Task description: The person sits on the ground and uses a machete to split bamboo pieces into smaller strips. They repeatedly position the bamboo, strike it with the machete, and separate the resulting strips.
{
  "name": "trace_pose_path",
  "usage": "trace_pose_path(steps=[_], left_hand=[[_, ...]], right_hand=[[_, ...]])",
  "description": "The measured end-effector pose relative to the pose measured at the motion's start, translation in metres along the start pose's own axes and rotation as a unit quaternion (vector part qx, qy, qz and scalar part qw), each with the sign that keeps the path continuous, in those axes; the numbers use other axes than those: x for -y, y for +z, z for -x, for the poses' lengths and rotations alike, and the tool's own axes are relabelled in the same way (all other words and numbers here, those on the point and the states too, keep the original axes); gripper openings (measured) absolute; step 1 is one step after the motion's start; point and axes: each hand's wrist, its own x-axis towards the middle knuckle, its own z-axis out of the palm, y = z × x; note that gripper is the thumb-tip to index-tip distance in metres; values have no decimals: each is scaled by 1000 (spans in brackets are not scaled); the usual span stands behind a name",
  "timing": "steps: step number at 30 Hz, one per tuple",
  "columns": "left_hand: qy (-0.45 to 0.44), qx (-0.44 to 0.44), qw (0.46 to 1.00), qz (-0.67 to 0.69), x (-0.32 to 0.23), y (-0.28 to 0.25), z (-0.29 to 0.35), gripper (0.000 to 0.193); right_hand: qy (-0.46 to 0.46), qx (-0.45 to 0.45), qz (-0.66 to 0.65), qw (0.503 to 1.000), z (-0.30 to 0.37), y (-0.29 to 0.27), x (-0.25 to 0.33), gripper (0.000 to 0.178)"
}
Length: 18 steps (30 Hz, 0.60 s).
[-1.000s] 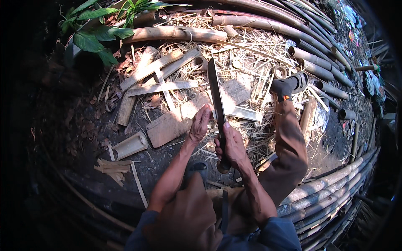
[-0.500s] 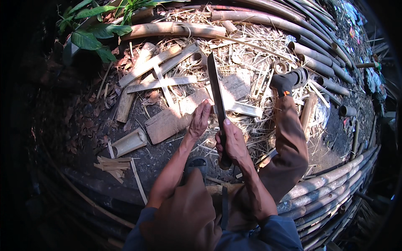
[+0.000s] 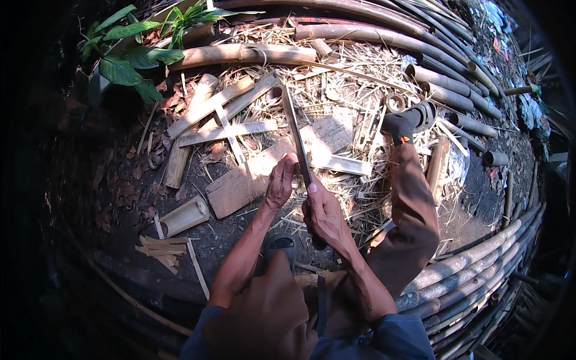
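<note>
My right hand (image 3: 325,213) is wrapped round the dark handle of a machete (image 3: 294,123), thumb up by the base of the blade. The long blade points away from me, leaning slightly left, and shows narrow, nearly edge-on. Close beside its lower part is my left hand (image 3: 280,185), fingers pressed together; whatever it may hold against the blade is too small to tell. Beneath both hands lies a flat wooden board (image 3: 237,186), partly in bright sun. A pale split bamboo piece (image 3: 342,164) rests across it, to the right of the blade.
A halved bamboo section (image 3: 185,217) and a small pile of thin slats (image 3: 162,247) lie at left. Split bamboo lengths (image 3: 231,132) cross beyond the board. Bamboo poles (image 3: 474,258) line the right side; more poles (image 3: 384,37) lie at the far side. Shavings (image 3: 366,78) cover the ground.
The machete has turned from showing its broad face to nearly edge-on, its tip shifting left and slightly nearer. Both hands have moved slightly left; the whole view has shifted a little.
</note>
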Motion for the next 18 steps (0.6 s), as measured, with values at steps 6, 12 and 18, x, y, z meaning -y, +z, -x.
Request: trace_pose_path(steps=[6,12,18], left_hand=[[56,-20,998,3,-18,-6,2,44],[76,-39,994,69,-39,-1,3,53],[85,-45,994,46,-36,-10,1,54]], right_hand=[[-32,2,108,994,14,15,27,49],[-208,-83,205,953,17,27,10,53],[-91,-3,88,992,22,20,32,46]])
